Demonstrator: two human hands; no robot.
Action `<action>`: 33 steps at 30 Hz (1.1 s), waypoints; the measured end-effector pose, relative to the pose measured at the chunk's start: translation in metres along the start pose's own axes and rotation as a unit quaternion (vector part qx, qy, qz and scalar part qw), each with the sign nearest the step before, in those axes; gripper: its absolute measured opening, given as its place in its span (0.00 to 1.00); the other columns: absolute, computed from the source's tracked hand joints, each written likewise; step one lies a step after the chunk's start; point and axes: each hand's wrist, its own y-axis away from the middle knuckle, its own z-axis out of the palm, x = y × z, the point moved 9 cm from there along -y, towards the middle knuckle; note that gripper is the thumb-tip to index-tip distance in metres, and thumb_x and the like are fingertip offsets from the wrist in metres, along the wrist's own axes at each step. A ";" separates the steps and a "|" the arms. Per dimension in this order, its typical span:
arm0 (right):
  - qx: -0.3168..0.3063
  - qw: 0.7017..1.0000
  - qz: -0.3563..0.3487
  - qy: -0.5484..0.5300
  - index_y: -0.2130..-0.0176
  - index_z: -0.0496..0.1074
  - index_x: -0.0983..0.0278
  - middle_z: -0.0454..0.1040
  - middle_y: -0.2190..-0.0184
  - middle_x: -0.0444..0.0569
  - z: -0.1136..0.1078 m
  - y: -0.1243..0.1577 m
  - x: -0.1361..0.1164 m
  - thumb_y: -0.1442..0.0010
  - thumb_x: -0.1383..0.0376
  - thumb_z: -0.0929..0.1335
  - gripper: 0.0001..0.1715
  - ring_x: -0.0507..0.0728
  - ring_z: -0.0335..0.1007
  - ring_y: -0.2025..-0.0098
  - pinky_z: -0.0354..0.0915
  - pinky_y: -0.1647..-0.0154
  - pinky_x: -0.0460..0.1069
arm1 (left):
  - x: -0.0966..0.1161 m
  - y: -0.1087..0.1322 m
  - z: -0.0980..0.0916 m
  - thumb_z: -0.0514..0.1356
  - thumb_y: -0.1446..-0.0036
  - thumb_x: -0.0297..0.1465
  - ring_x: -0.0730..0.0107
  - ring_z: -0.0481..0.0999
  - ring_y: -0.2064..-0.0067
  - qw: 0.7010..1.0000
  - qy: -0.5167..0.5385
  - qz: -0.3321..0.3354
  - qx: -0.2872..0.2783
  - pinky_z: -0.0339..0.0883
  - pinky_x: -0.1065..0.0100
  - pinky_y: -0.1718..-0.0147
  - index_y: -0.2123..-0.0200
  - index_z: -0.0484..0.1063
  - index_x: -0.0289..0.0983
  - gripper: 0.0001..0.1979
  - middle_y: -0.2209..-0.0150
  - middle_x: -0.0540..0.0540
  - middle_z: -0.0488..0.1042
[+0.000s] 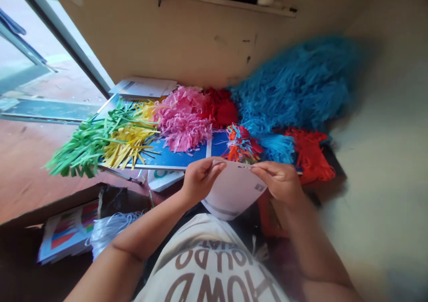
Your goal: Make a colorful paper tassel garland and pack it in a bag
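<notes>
Between my two hands hangs a white paper sheet (234, 188) with a small dark printed square near its right side. My left hand (200, 179) pinches its upper left corner between thumb and fingers. My right hand (281, 179) pinches the upper right corner. Just beyond the sheet's top edge lies a multicoloured bunch of shredded paper strips (242, 141) in red, blue, orange and white. The bunch rests on a blue table (174, 154), and I cannot tell whether the sheet touches it.
On the table lie green (87, 141), yellow (130, 141), pink (183, 115) and red fringe (219, 108). A large blue fringe pile (301, 83) leans by the wall. White booklets (147, 88) sit at the back. A box (110, 197) at lower left holds printed sheets and white string (112, 230).
</notes>
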 end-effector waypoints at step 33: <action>-0.021 0.998 -0.039 -0.054 0.63 0.77 0.65 0.78 0.75 0.47 -0.018 0.054 0.010 0.27 0.50 0.59 0.29 0.51 0.72 0.72 0.62 0.68 0.44 | 0.066 -0.024 0.078 0.60 0.36 0.32 0.75 0.78 0.72 0.861 -0.150 0.282 -0.397 0.69 0.76 0.74 0.62 0.80 0.48 0.08 0.69 0.55 0.81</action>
